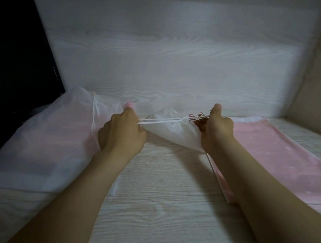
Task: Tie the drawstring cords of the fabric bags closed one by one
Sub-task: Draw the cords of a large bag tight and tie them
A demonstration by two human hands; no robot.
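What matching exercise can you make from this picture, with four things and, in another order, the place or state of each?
Things:
1 left hand
2 white bag
3 pink fabric
4 black panel

Places or states:
A lies flat on the table, right side
B top left corner
C grips the taut cords
D gathered at its neck, centre of view

Pairs: 1-C, 2-D, 3-A, 4-B

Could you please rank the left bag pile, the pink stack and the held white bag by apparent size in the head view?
1-2. The left bag pile and the pink stack: similar, and the frame edge crops the stack, so unranked.
3. The white bag: clearly smallest.
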